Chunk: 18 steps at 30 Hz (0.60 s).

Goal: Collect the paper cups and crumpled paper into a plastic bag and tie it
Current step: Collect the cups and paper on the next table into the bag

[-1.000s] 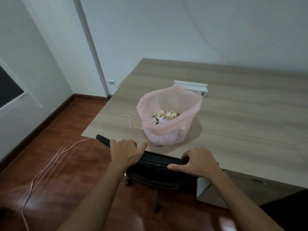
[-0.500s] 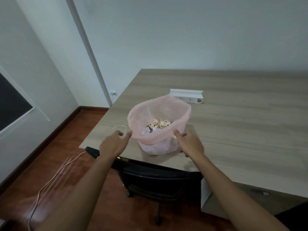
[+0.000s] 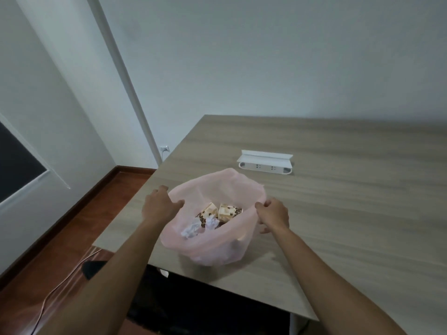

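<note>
The left hand (image 3: 158, 206) holds the rim of the pink plastic bag (image 3: 212, 247) at the bag's 9 o'clock side, with its thumb hooked over the edge. The right hand (image 3: 274, 215) pinches the rim at the bag's 3 o'clock side, with its fingers curled on the thin plastic. The bag stands open between the two hands, near the front edge of the worktop (image 3: 338, 201).

Inside the bag lie the paper cups (image 3: 226, 211), cream with brown dots, tipped on their sides. Just beside them, at their 7 o'clock, sits the white crumpled paper (image 3: 193, 229).

At 1 o'clock from the bag, well apart from it, a white power strip (image 3: 264, 165) lies on the worktop.

At 6 o'clock from the bag, below the worktop edge, a black chair (image 3: 193, 305) stands. At 8 o'clock a thin cable (image 3: 58, 288) runs across the red-brown floor (image 3: 48, 250). At 11 o'clock a wall socket (image 3: 164, 148) sits low on the white wall.
</note>
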Tool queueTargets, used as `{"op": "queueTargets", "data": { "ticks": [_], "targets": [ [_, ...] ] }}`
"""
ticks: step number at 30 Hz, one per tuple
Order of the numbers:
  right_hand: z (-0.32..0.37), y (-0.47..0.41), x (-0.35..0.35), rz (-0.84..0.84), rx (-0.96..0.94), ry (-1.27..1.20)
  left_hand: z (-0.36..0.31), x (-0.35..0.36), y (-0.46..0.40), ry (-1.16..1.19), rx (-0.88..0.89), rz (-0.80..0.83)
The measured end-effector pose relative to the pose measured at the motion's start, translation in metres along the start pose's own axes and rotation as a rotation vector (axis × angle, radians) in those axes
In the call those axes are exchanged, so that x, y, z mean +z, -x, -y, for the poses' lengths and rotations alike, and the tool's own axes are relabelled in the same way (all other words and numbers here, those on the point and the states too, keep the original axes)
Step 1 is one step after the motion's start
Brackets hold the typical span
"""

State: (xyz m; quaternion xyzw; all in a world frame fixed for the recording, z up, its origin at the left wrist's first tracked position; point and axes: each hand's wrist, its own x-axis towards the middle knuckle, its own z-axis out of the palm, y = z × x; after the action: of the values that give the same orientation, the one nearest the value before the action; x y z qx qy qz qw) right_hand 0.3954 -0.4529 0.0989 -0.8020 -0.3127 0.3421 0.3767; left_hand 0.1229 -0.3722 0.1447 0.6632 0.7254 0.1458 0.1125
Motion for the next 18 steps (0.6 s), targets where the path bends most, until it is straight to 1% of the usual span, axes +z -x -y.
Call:
{"op": "queueTargets", "data": {
  "ticks": [3, 7, 9, 11, 13, 14, 16, 18],
  "targets": [
    [-0.002, -0.014, -0.008, -0.029, 0.005, -0.080, -0.014, 0.007, -0.024, 0.011, 0.050, 0.013],
    [-0.004, -0.028, -0.034, -0.133, 0.048, -0.175, -0.059, 0.015, -0.050, 0.017, 0.175, 0.062],
    [-0.007, -0.035, -0.053, -0.175, 0.074, -0.216, -0.085, 0.027, -0.061, -0.065, 0.265, 0.091],
    [-0.016, -0.041, -0.073, -0.227, 0.104, -0.245, -0.108, 0.040, -0.068, -0.202, 0.320, 0.187],
    [-0.030, -0.045, -0.095, -0.287, 0.142, -0.280, -0.130, 0.057, -0.074, -0.271, 0.376, 0.281],
    [-0.039, -0.047, -0.107, -0.318, 0.160, -0.293, -0.143, 0.065, -0.075, -0.289, 0.409, 0.296],
    [-0.056, -0.050, -0.134, -0.396, 0.183, -0.320, -0.172, 0.079, -0.071, -0.280, 0.490, 0.293],
    [-0.073, -0.051, -0.162, -0.488, 0.202, -0.356, -0.208, 0.088, -0.062, -0.225, 0.568, 0.323]
  ]
}}
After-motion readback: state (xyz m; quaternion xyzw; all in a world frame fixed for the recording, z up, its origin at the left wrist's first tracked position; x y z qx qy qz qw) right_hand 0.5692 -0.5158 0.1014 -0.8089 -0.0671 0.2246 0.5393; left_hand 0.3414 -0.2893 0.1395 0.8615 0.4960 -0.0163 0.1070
